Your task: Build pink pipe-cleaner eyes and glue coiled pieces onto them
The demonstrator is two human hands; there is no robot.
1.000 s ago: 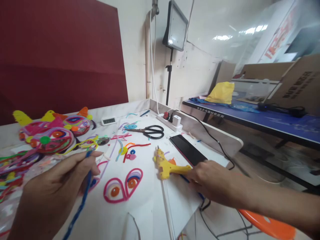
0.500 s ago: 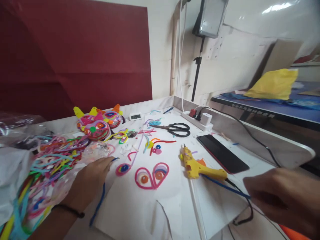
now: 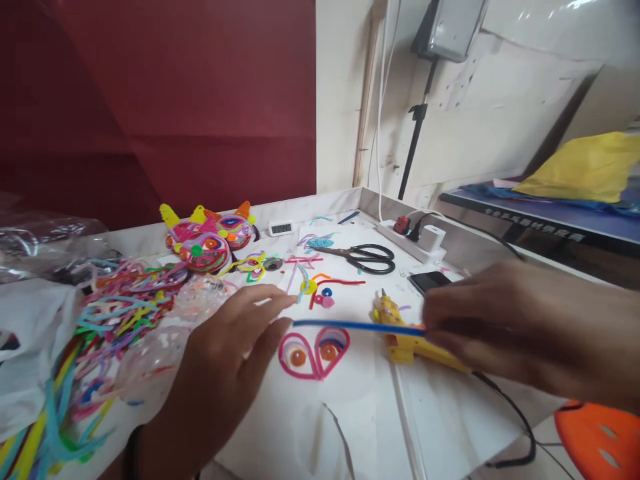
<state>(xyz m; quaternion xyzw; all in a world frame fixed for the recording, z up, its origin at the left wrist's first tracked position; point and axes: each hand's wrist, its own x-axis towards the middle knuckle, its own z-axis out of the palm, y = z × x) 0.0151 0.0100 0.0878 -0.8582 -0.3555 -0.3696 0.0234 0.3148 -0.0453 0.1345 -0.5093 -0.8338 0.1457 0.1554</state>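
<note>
A blue pipe cleaner stretches level above the paper between my two hands. Its right end is in the closed fingers of my right hand, which is blurred. At the left end, my left hand has its thumb tip against the strip, with thumb and forefinger apart. Just below the strip, two pink-outlined teardrop eye shapes with orange centres lie on the white paper. A yellow glue gun lies partly behind my right hand, a clear glue stick running back from it.
Black-handled scissors lie farther back. A phone is mostly hidden by my right hand. Loose colourful pipe cleaners heap at left, below decorated animal-face pieces. A power strip runs along the raised edge; an orange stool stands at lower right.
Both hands have come inward and the blue pipe cleaner is now stretched between them, over the glue gun. The left hand no longer holds the small blue piece. The view has shifted slightly.
</note>
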